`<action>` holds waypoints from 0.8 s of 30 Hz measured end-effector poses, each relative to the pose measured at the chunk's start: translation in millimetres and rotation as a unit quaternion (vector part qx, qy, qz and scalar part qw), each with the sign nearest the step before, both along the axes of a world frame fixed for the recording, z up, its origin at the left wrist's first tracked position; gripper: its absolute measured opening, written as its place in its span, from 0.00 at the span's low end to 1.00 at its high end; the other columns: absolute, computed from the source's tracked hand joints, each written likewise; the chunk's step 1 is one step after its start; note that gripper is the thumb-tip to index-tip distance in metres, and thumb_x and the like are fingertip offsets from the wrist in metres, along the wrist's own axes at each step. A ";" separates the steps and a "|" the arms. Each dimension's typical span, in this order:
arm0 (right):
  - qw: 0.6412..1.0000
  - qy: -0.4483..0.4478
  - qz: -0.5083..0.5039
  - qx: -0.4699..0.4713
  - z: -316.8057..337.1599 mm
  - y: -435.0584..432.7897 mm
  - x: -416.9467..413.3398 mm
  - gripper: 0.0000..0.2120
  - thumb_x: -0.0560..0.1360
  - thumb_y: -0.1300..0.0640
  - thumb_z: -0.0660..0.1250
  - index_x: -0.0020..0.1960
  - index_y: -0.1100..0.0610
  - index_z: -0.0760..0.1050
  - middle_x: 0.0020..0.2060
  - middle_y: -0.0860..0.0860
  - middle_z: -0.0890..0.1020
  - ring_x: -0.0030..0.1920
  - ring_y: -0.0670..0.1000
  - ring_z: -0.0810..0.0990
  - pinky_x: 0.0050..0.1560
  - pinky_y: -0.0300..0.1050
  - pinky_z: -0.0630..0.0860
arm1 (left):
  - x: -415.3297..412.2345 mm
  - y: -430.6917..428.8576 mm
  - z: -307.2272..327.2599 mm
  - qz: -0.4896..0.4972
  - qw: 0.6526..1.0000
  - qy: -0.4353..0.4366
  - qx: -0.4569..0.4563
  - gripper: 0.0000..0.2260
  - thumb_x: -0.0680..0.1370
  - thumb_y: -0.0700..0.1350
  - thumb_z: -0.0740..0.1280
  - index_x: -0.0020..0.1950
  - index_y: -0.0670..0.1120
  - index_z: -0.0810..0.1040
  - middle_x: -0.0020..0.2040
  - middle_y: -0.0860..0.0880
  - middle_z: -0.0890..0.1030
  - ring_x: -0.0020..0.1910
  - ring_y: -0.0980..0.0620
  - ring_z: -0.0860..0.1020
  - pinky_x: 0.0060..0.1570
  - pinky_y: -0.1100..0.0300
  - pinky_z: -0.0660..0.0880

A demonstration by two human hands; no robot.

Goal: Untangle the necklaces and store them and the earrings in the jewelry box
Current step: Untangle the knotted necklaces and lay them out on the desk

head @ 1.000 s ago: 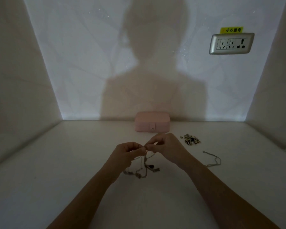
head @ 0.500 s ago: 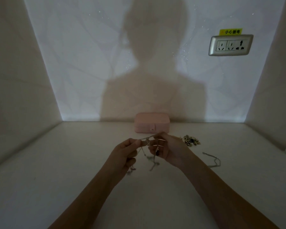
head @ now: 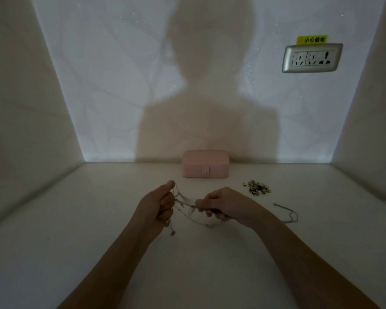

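Pink jewelry box (head: 205, 163) sits closed at 12 o'clock on the worktop (head: 76, 253), earrings (head: 256, 188) at 2, a loose necklace (head: 288, 214) at 3. Left grip (head: 158, 208) and right grip (head: 230, 207) each pinch the tangled necklaces (head: 187, 205), strung between them at centre.

A dim room, likely a home: a white table (head: 76, 253) between plain walls (head: 20, 108), a wall socket (head: 312, 58) at the upper right, a pink jewelry box (head: 205, 164) mid-frame.
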State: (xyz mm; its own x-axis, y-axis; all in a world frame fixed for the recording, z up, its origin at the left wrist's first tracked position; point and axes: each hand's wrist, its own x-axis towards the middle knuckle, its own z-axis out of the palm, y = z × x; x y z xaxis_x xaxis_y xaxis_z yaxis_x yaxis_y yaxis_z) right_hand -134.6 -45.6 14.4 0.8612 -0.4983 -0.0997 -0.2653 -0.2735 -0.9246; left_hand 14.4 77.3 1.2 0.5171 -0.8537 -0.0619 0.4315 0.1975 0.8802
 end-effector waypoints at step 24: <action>0.948 -0.190 -0.094 0.236 -9.4 -11.6 12.0 0.09 0.79 0.65 0.56 0.42 0.64 0.72 0.30 0.56 0.76 0.33 0.54 0.77 0.48 0.50 0.76 | 14.0 -3.6 -9.4 0.092 0.991 -0.063 0.068 0.09 0.80 0.37 0.58 0.56 0.43 0.76 0.28 0.50 0.72 0.20 0.58 0.62 0.17 0.69 0.58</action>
State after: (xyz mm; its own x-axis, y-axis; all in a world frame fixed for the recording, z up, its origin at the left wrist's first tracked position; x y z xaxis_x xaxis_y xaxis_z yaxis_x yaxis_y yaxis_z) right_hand -122.6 -57.2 5.0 0.7804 -0.6233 -0.0495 0.1090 0.2136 -0.9708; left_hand 28.4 73.7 -8.2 0.6742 -0.7325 -0.0945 0.2836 0.1386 0.9489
